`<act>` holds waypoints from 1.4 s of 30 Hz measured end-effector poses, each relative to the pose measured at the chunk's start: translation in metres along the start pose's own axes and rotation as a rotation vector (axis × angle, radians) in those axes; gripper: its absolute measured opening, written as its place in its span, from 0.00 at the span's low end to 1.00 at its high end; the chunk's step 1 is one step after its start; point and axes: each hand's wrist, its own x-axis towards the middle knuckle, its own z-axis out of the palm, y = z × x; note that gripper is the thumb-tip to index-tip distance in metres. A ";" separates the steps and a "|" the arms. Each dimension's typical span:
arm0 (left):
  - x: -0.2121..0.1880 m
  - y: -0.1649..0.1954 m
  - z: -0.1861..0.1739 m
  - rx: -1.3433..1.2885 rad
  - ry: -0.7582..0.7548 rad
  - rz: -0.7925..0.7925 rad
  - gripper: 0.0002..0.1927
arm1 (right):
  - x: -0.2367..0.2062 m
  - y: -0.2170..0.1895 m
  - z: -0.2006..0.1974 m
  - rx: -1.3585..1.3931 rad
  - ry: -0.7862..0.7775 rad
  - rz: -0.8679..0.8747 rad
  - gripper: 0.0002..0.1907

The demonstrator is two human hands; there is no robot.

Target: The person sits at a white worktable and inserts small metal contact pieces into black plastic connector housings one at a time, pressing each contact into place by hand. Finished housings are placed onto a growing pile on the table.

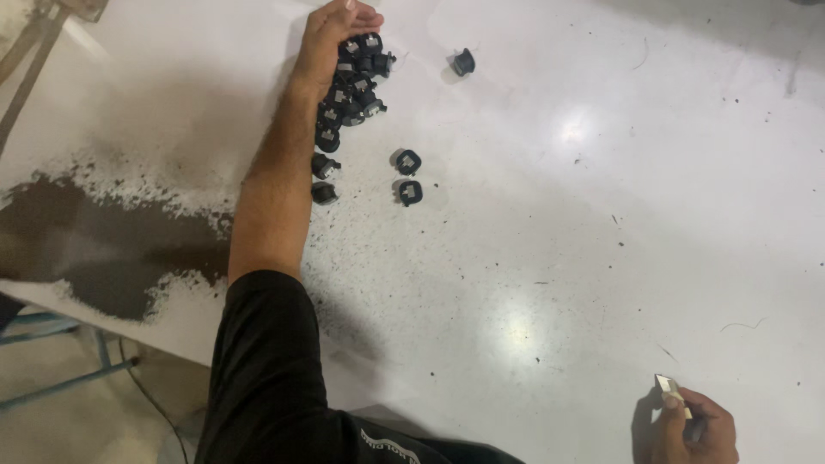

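Black plastic parts cluster on the glossy white table, a dark worn patch mottling its left edge; the sleeve is black.

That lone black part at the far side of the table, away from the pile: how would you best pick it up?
Pinch the lone part across its narrower round body from above, probably. It lies apart from the pile, so both sides are free.

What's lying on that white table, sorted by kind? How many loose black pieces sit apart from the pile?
Loose black plastic parts apart from the pile: 5, for example one near the top and a pair in the middle.
Pile of black parts against the left hand: 1 pile, pieces too bunched to count.
Small pale flat piece in the right hand: 1.
Total: 7 items, counting the pile as one.
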 end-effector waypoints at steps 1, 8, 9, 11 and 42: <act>0.011 -0.006 0.012 -0.052 -0.042 -0.035 0.25 | 0.008 0.007 -0.001 -0.002 -0.016 -0.007 0.15; 0.074 -0.039 0.086 -0.083 -0.363 -0.087 0.23 | 0.072 0.030 -0.003 -0.029 -0.276 0.089 0.21; 0.080 -0.044 0.095 -0.068 -0.399 -0.094 0.22 | 0.073 0.031 -0.004 -0.055 -0.266 0.106 0.20; 0.088 -0.054 0.107 0.047 -0.488 -0.090 0.21 | 0.073 0.032 -0.003 -0.110 -0.251 0.140 0.18; -0.064 0.036 0.214 0.241 -1.134 0.025 0.17 | -0.017 -0.033 -0.024 0.092 -0.003 -0.071 0.07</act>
